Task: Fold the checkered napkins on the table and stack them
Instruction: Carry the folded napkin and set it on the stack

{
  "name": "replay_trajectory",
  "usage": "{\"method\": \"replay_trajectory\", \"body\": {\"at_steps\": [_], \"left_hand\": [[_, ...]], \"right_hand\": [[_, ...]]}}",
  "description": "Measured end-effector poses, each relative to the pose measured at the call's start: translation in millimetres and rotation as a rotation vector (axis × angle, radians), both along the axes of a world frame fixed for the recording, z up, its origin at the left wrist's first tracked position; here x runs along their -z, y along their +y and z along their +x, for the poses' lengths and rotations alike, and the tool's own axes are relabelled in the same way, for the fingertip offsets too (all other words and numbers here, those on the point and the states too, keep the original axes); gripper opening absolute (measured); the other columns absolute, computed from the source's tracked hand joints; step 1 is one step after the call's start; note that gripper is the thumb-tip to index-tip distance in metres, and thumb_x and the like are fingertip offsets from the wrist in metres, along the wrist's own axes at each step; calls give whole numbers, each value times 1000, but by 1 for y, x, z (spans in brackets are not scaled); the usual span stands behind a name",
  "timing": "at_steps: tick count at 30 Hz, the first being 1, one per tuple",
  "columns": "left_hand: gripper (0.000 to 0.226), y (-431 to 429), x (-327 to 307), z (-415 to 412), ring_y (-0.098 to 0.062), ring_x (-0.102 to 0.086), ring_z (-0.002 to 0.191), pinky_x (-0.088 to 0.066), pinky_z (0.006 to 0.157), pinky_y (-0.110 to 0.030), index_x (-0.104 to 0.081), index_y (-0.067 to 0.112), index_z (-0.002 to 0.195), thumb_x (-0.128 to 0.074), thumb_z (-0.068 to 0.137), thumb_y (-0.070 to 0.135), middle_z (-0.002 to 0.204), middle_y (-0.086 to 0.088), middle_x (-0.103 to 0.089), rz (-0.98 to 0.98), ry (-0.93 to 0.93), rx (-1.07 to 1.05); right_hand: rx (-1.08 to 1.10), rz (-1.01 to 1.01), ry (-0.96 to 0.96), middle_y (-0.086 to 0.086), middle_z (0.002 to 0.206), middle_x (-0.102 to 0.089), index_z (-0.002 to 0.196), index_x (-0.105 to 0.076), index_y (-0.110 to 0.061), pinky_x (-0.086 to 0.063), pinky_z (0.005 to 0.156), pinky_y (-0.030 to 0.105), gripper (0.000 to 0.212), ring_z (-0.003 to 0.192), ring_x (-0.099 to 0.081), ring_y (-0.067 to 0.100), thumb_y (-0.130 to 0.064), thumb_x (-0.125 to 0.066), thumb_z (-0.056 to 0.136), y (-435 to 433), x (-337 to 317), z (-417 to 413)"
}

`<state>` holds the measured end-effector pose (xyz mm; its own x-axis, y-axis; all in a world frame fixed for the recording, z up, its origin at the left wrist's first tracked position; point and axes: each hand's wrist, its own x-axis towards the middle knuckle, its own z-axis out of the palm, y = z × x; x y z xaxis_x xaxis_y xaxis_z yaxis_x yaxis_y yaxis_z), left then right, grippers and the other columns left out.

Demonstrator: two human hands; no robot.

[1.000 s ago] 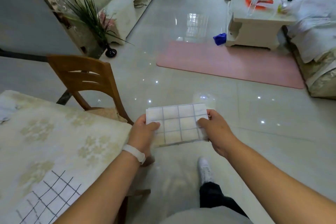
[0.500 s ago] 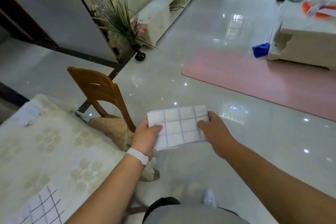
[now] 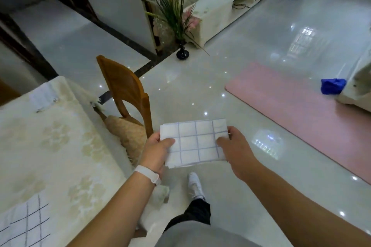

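My left hand (image 3: 156, 151) and right hand (image 3: 235, 153) each pinch one side of the folded checkered napkin (image 3: 197, 142), thumbs on top, in the air near the tabletop (image 3: 50, 146), I think so that the layers do not open before stacking.

Cool, even daylight fills the room; bright paned reflections glare off the glossy floor (image 3: 241, 50), dotted with pinpoint sparkles. Wide-angle distortion bows the edges; the checkered napkin (image 3: 197, 142) looks pale, slightly soft.
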<state>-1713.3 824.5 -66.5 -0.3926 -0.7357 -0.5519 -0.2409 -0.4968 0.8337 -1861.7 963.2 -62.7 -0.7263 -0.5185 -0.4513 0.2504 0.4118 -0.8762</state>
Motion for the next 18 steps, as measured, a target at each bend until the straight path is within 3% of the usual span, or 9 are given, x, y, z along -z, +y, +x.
{"method": "replay_trajectory", "body": {"at_steps": [3,7,12,18], "left_hand": [[27,-38,5,-29,-36,-66,94,-56,79,-54,-63,18,108,-65,84,7,108,-15,-68,-10,37,-56],[22,-97,-9,-69,-31,-65,86,-57,74,-50,-62,20,98,-59,88,1,98,-11,-67,37,101,-153],[28,-185,-32,-93,-29,-65,94,-57,72,-46,-61,22,115,-61,90,8,106,-7,-66,47,139,-161],[30,-246,-44,-111,-29,-68,95,-58,68,-41,-60,16,119,-60,90,7,110,-10,-69,29,224,-218]], "right_hand": [[-19,11,13,8,94,-66,92,-59,-20,-54,81,43,20,88,-63,25,-3,-52,85,-42,-1,-28],[-41,22,61,5,87,-64,88,-59,-18,-49,67,30,19,76,-59,20,0,-52,85,-110,-8,-67],[-119,2,111,4,89,-65,95,-60,-17,-47,64,30,18,79,-60,20,-5,-52,84,-205,-26,-102],[-154,-59,101,6,93,-66,104,-62,-15,-52,69,32,25,84,-63,21,-5,-53,83,-283,-37,-133]]}}
